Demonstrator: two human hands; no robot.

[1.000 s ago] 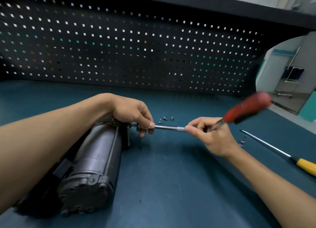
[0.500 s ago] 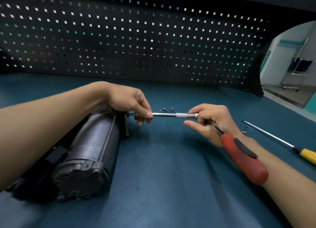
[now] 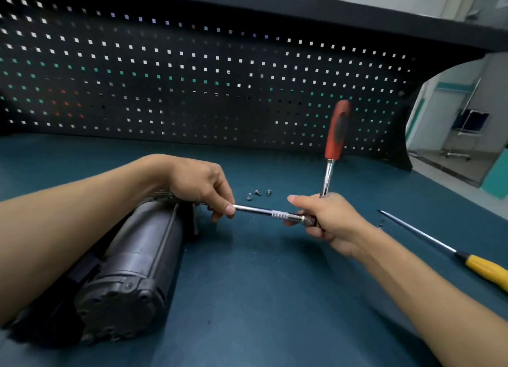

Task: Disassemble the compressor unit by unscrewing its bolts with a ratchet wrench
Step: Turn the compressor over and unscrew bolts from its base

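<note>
Lying under our left forearm, the compressor unit ends just behind our left hand, which pinches the extension bar of the ratchet wrench. Our right hand curls round the ratchet head, red handle upright above it. Three loose bolts lie just beyond both hands.

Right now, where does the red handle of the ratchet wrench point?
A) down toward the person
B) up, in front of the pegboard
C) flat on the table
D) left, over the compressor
B: the red handle stands nearly upright above the right hand, against the pegboard.
</note>
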